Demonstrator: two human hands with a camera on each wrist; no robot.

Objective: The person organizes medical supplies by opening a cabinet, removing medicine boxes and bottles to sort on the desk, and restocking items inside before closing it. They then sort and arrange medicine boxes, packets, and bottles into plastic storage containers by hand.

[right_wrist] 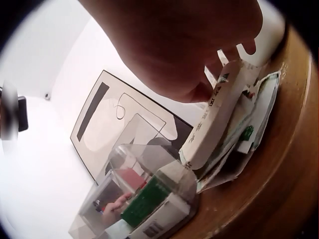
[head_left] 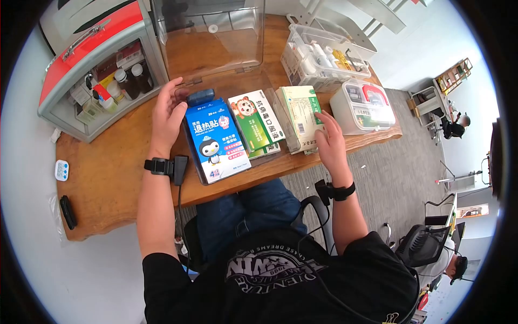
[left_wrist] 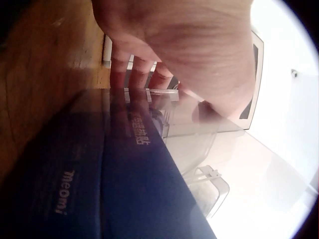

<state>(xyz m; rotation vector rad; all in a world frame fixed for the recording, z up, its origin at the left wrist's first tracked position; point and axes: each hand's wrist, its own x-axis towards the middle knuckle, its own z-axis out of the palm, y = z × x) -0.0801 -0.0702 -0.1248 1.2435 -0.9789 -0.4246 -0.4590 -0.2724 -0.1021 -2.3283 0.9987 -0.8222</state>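
My left hand (head_left: 166, 120) lies along the left wall of a clear plastic box, its fingers fairly straight and touching the outside. In the left wrist view those fingers (left_wrist: 140, 72) show by the clear wall. Inside the box stand a blue fever-patch box (head_left: 208, 154) with a penguin and green-and-white oral-liquid boxes (head_left: 261, 127). A dark blue rounded thing (head_left: 200, 98) lies behind the blue box. At the right, my right hand (head_left: 332, 144) rests against a stack of cream-and-green medicine boxes (head_left: 298, 120), fingers loosely extended at its right edge. The stack stands beside the clear box (right_wrist: 125, 153).
The raised clear lid (head_left: 208, 48) leans back behind the box. At left stands a red-and-grey medicine cabinet (head_left: 100, 62) with bottles. Right of the stack are a white-lidded box with a red handle (head_left: 375, 97) and a clear bin (head_left: 324, 81). The wooden table's (head_left: 108, 189) front edge runs before my lap.
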